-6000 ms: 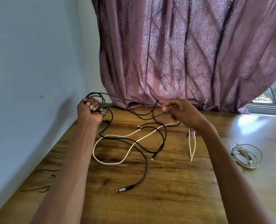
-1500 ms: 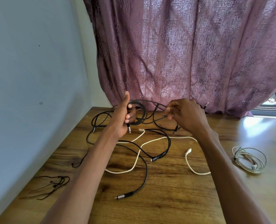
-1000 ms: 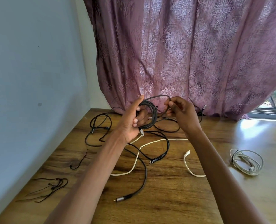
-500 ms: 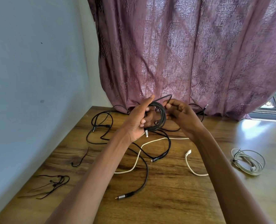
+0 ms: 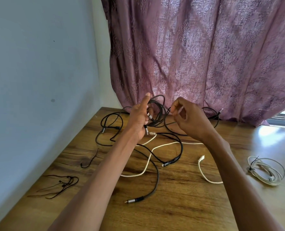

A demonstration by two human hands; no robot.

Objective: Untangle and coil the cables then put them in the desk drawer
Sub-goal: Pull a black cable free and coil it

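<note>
Head view: wooden desk (image 5: 180, 205) strewn with loose cables. Left hand (image 5: 139, 120) grips black cable coil (image 5: 156, 114) above desk, thumb up. Right hand (image 5: 188, 120), just beside coil, pinches its trailing strand.

Mauve curtain (image 5: 196, 55), pale wall (image 5: 38, 64), sunlit desk (image 5: 180, 205)

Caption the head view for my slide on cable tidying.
Left hand holds a round black cable coil; right hand pinches its loose strand above the wooden desk.
</note>
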